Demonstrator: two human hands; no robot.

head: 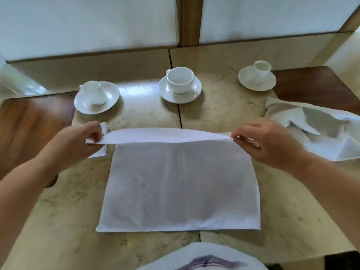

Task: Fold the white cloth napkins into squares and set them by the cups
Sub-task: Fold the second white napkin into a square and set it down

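A white cloth napkin point(181, 184) lies spread on the marble table in front of me. My left hand point(78, 142) pinches its far left corner and my right hand point(266, 142) pinches its far right corner, so the far edge is lifted off the table. A folded white napkin point(102, 140) lies partly hidden under my left hand. Three white cups on saucers stand beyond: the left cup point(93, 93), the middle cup point(180, 79) and the right cup point(261, 70). Crumpled white napkins point(319, 131) lie heaped at the right.
The marble table point(64, 221) has a seam running down its middle. Dark wooden chair backs point(29, 125) flank it left and right. A low ledge and white panels rise behind the cups. My white shirt shows at the bottom edge.
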